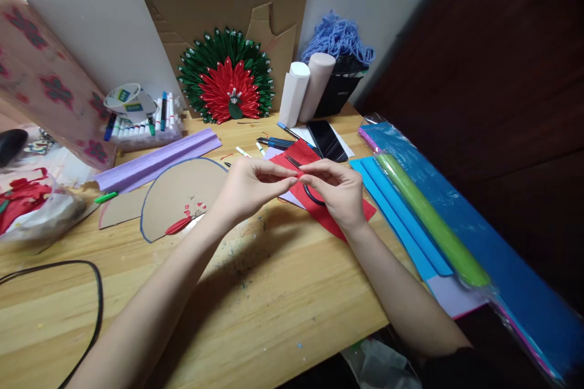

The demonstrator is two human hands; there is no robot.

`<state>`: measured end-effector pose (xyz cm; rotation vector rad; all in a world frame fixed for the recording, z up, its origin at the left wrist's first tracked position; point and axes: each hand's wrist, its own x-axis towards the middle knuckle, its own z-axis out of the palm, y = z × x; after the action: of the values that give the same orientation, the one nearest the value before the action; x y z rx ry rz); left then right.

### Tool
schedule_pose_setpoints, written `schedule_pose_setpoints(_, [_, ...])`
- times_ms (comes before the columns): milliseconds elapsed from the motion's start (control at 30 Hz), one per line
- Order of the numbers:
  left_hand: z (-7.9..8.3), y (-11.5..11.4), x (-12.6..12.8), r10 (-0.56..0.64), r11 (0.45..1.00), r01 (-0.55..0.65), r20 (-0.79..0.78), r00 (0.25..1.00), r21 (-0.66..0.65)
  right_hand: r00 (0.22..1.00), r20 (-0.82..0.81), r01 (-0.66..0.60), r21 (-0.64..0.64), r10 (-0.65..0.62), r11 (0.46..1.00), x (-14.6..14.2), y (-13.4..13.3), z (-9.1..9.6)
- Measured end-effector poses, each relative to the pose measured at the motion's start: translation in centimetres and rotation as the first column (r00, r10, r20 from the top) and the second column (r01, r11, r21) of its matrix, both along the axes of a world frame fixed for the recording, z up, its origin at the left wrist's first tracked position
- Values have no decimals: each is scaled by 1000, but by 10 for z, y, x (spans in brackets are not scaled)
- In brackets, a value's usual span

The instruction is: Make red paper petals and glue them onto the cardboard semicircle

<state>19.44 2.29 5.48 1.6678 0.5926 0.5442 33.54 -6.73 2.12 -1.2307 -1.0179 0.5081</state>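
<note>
My left hand (250, 187) and my right hand (338, 192) meet above the table, thumbs and fingertips pinched together. Between them shows a small red piece (300, 174), mostly covered by the fingers; its kind cannot be made out. Beneath the hands lies a red sheet (331, 223). Dark-handled scissors (314, 196) rest on that sheet, partly hidden by my right hand. To the left is a rounded cardboard piece (182, 182) edged in blue, with a red petal (178, 226) and small red scraps on it.
A red and green peacock-like decoration (235, 91) leans on cardboard at the back. Nearby are white rolls (294, 94), blue yarn (338, 39) and a phone (327, 140). Rolled coloured papers (410, 219) line the right edge. Purple crepe paper (159, 161) and markers (137, 127) lie left; a black cable (98, 292) curves in front.
</note>
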Motion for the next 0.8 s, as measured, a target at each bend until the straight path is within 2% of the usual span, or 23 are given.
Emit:
schedule_pose_setpoints(167, [1, 3, -3, -32, 997, 36, -57, 998, 72, 993, 44, -102, -85, 106, 991, 8, -3, 5])
schedule_pose_setpoints(333, [0, 4, -4, -35, 985, 48, -79, 996, 163, 990, 50, -123, -145, 131, 982, 10, -3, 5])
schedule_pose_setpoints(433, [1, 5, -2, -18, 998, 19, -25, 1000, 64, 995, 49, -82, -117, 88, 990, 8, -3, 4])
schedule_pose_setpoints(567, [3, 8, -1, 75, 991, -71, 33, 997, -113, 999, 38, 7, -73, -4, 997, 4, -1, 1])
schedule_pose_setpoints(800, [4, 11, 1, 166, 952, -150, 41, 985, -266, 998, 41, 52, -75, -49, 996, -2, 2, -7])
